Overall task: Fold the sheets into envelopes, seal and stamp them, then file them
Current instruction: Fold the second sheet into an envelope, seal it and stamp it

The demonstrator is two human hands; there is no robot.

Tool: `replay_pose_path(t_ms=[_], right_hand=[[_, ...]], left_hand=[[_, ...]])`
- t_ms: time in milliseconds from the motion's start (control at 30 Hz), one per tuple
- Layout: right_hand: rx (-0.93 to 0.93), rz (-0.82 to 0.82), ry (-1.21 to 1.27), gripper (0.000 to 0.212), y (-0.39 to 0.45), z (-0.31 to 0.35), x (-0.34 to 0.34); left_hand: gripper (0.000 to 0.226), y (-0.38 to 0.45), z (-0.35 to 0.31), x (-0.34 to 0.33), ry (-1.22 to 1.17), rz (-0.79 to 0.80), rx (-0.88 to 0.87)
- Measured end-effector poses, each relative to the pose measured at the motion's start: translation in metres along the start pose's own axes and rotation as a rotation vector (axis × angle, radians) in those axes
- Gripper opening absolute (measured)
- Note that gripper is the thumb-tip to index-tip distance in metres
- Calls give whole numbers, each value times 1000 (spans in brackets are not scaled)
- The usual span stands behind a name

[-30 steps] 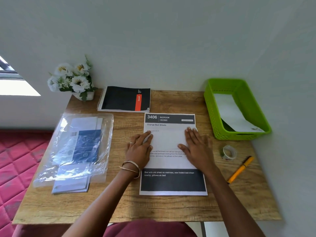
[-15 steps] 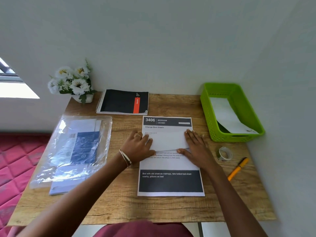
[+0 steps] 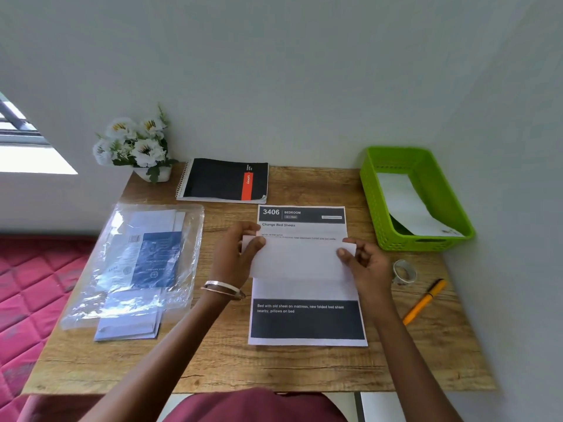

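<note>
A folded white sheet is lifted a little above a printed page that lies flat on the wooden desk. My left hand pinches the sheet's left end, thumb on top. My right hand pinches its right end. A green basket at the back right holds one white envelope. A clear plastic pack of envelopes lies on the left of the desk. A tape roll and an orange pen lie to the right of the page.
A black spiral notebook lies at the back of the desk, beside a small pot of white flowers in the back left corner. The wall stands close behind and to the right. A red quilted mattress sits left of the desk.
Both hands pressed flat on the folded sheet before. Now they have moved to its ends, pinched it and raised it off the printed page.
</note>
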State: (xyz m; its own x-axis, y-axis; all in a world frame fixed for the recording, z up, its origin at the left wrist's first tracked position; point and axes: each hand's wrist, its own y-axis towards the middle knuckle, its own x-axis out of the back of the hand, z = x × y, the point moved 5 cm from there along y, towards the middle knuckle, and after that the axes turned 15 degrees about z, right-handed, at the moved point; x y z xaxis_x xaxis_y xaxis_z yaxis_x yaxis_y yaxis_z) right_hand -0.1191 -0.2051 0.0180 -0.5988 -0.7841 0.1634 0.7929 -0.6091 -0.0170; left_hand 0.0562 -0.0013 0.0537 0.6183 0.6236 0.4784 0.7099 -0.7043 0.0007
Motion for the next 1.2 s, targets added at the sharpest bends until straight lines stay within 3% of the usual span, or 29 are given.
replay_pose_path(t_ms=[67, 133, 233, 367, 467, 600, 800, 933, 1033, 1200], right_hand=[[-35, -36, -38, 21, -4, -5, -2], [-92, -66, -101, 25, -8, -9, -5], [-134, -84, -259, 35, -9, -10, -13], [-83, -61, -547, 48, -6, -7, -25], [-10, 2, -839, 46, -10, -3, -41], [37, 128, -1026, 44, -26, -16, -55], [57, 194, -1101, 46, -30, -22, -50], [45, 216, -1120, 48, -32, -24, -53], [47, 192, -1129, 47, -32, -23, -54], [135, 153, -987, 33, -34, -7, -81]], left_hand=[[48, -4, 17, -7, -173, 87, 99], [64, -10, 29, -16, -123, 180, 157], [59, -21, 35, -25, 155, 223, 199], [51, -25, 37, -36, 338, 216, 180], [48, -27, 40, -40, 506, 221, 197], [46, -34, 45, -43, 650, 259, 206], [48, -38, 48, -43, 702, 250, 191], [54, -46, 51, -35, 483, 242, 166], [48, -61, 45, -19, 317, 128, 81], [27, -90, 42, 26, 329, -32, -63]])
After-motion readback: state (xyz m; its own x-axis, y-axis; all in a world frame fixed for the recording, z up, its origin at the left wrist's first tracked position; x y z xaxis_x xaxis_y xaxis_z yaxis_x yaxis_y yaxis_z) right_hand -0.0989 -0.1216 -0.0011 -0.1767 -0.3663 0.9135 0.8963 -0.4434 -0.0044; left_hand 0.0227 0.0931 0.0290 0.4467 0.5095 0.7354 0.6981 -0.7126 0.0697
